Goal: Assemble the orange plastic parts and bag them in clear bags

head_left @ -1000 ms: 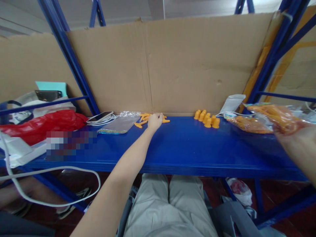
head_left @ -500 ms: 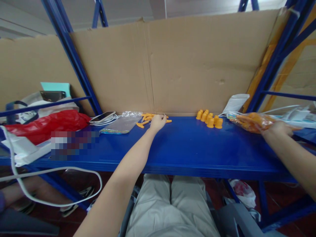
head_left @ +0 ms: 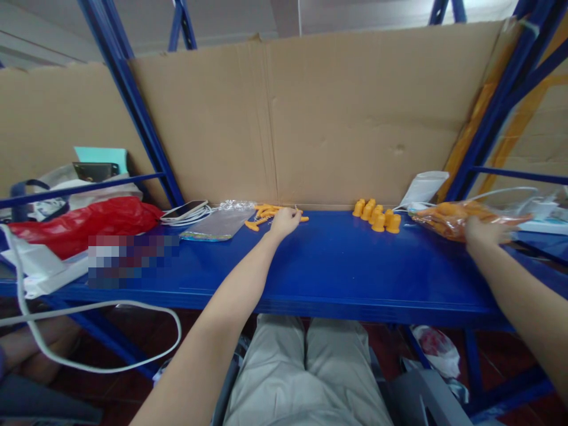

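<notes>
My left hand (head_left: 285, 222) rests at the back of the blue shelf, its fingers pinched together. What they hold, if anything, is too small to make out. Around it lie several orange plastic hook-shaped pieces (head_left: 252, 225), some with thin chain-like bits, partly hidden by the hand. Far to the right, my right hand (head_left: 481, 232) is at a clear plastic bag (head_left: 448, 219) full of orange pieces. Its fingers are hidden in or behind the bag. Between the hands, several orange thimble-shaped cups (head_left: 378, 220) stand upright in a cluster.
A flat clear plastic bag (head_left: 217, 225) lies left of the hooks, beside a phone (head_left: 190, 209) on a coiled white cable. Red plastic (head_left: 89, 223) and a white power strip (head_left: 57, 278) are further left. Cardboard (head_left: 332, 118) closes the back; blue posts (head_left: 133, 100) flank it.
My right hand has moved a little left over the bag of orange pieces, and the bag's right part has lifted and spread. My left hand stays almost in place.
</notes>
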`<state>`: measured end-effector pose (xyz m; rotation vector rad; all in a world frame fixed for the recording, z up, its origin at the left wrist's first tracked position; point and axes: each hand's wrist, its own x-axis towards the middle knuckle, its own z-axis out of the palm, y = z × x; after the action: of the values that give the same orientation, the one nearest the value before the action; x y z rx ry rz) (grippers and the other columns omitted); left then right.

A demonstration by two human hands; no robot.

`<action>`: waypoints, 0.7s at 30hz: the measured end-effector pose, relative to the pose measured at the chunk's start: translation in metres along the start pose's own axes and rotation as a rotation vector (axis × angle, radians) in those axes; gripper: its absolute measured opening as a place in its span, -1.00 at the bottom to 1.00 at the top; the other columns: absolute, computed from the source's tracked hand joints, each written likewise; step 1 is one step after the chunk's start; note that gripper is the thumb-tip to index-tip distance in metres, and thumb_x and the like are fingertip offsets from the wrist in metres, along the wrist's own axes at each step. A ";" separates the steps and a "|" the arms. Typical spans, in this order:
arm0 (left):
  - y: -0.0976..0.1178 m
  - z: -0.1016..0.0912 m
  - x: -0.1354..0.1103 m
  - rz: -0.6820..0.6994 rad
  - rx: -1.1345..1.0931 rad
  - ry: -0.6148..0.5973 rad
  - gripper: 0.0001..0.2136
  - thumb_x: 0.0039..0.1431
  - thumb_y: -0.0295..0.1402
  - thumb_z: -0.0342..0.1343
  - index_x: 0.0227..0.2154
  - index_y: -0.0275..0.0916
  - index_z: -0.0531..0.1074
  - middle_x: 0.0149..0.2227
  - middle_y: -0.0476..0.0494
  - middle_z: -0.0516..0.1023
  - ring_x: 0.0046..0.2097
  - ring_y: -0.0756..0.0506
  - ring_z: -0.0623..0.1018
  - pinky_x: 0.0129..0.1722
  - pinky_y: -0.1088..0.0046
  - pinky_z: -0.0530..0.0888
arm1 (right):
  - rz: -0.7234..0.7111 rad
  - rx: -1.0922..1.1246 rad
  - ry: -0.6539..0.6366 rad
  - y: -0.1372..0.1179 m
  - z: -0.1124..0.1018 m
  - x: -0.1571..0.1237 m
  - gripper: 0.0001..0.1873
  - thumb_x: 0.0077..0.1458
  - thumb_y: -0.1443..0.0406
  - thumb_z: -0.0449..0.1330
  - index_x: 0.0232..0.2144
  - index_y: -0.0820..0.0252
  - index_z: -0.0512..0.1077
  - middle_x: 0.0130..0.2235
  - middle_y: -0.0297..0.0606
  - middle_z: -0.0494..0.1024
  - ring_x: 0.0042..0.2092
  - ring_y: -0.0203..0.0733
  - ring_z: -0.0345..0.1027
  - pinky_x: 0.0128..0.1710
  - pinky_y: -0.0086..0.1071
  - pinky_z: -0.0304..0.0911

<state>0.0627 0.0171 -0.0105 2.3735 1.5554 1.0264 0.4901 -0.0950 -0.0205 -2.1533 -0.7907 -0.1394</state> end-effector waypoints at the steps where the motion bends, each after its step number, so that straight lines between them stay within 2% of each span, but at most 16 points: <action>1: 0.000 0.000 0.000 0.003 0.000 -0.006 -0.62 0.26 -0.28 -0.09 -0.55 -0.32 0.51 -0.52 -0.15 0.56 -0.46 -0.05 0.53 -0.39 0.46 0.40 | 0.283 0.084 0.036 -0.005 -0.004 -0.005 0.01 0.10 0.10 -0.01 0.35 0.55 -0.41 0.34 0.38 -0.10 0.37 0.33 -0.18 0.29 0.10 -0.11; 3: 0.000 -0.001 -0.001 0.005 -0.006 -0.015 -0.62 0.26 -0.28 -0.09 -0.57 -0.31 0.49 -0.54 -0.13 0.54 -0.47 -0.05 0.51 -0.40 0.47 0.40 | 0.423 0.164 0.048 -0.016 -0.011 -0.015 0.08 0.06 0.14 0.08 0.32 0.75 -0.40 0.36 0.38 -0.16 0.40 0.15 -0.26 0.33 -0.11 -0.14; 6: 0.001 -0.001 -0.001 0.005 -0.032 -0.030 -0.62 0.25 -0.29 -0.08 -0.60 -0.30 0.47 -0.55 -0.12 0.53 -0.48 -0.04 0.50 -0.39 0.46 0.39 | 0.412 0.141 0.119 -0.025 -0.016 -0.026 0.07 0.06 0.13 0.10 0.35 0.67 -0.35 0.39 0.25 -0.22 0.39 0.11 -0.21 0.32 -0.12 -0.13; 9: 0.001 -0.001 -0.001 -0.003 -0.059 -0.042 -0.62 0.26 -0.30 -0.07 -0.62 -0.29 0.46 -0.55 -0.12 0.52 -0.49 -0.04 0.49 -0.39 0.46 0.39 | 0.245 0.087 0.160 -0.021 -0.015 -0.032 0.10 0.07 0.02 0.07 0.35 0.66 -0.33 0.40 0.21 -0.29 0.39 0.21 -0.27 0.33 0.04 -0.25; 12: 0.000 0.000 -0.001 -0.006 -0.074 -0.041 -0.63 0.26 -0.31 -0.07 -0.62 -0.29 0.45 -0.56 -0.11 0.52 -0.50 -0.02 0.48 -0.40 0.48 0.39 | 0.007 0.052 0.206 -0.013 -0.013 -0.036 0.06 0.14 -0.08 -0.09 0.35 0.67 -0.29 0.40 0.24 -0.32 0.40 0.26 -0.43 0.30 0.17 -0.43; 15: -0.001 0.001 -0.001 0.009 -0.074 -0.041 -0.62 0.26 -0.32 -0.08 -0.62 -0.29 0.44 -0.56 -0.11 0.52 -0.52 -0.01 0.47 -0.42 0.48 0.37 | -0.065 -0.056 0.170 -0.014 -0.014 -0.036 -0.04 0.19 -0.06 -0.17 0.32 0.70 -0.07 0.37 0.33 -0.15 0.39 0.30 -0.38 0.29 0.17 -0.43; 18: -0.001 0.002 0.000 0.016 -0.049 -0.050 -0.62 0.27 -0.32 -0.09 -0.62 -0.29 0.44 -0.56 -0.11 0.52 -0.53 -0.01 0.47 -0.43 0.49 0.36 | -0.011 -0.189 0.057 -0.018 -0.017 -0.031 -0.11 0.19 -0.05 -0.11 0.23 0.71 0.16 0.26 0.44 0.14 0.34 0.33 -0.11 0.29 0.12 -0.31; 21: -0.001 0.000 0.000 0.020 -0.031 -0.060 -0.62 0.27 -0.32 -0.09 -0.61 -0.29 0.44 -0.55 -0.12 0.53 -0.53 -0.01 0.48 -0.44 0.50 0.36 | 0.052 -0.227 0.007 -0.019 -0.020 -0.024 -0.13 0.18 -0.08 -0.05 0.21 0.63 0.22 0.22 0.41 0.22 0.30 0.30 0.02 0.28 0.09 -0.21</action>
<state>0.0624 0.0171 -0.0113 2.3813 1.4879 0.9658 0.4631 -0.1125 -0.0029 -2.3834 -0.7439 -0.2187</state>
